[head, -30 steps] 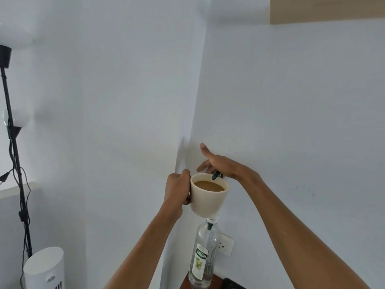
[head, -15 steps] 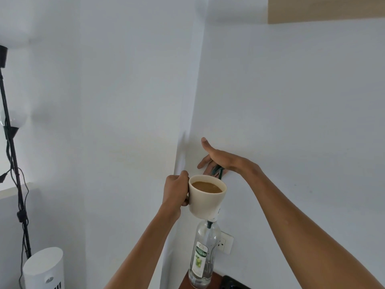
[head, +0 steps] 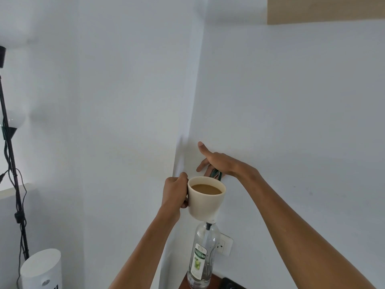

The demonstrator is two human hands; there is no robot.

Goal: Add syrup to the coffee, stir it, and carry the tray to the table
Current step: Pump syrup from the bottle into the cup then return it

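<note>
left hand (head: 175, 192): lower centre of the frame; fingers clamped round the handle of the mug, thumb up by the rim.
cream ceramic mug (head: 205, 207): held in the air, roughly level, its base in front of the bottle's neck.
light-brown coffee (head: 206, 188): fills the mug nearly to the rim.
right hand (head: 220, 163): just above and behind the mug; fingers straight and apart, thumb raised, palm over the pump.
dark green pump spout (head: 216, 174): peeks out under that palm, just behind the mug's rim.
clear glass syrup bottle (head: 203, 255): upright at bottom centre, green-and-white label facing out.
reddish-brown bench (head: 213, 281): a sliver under the bottle.
white wall socket (head: 224, 246): just right of the bottle.
black floor lamp (head: 10, 147): far left edge.
</note>
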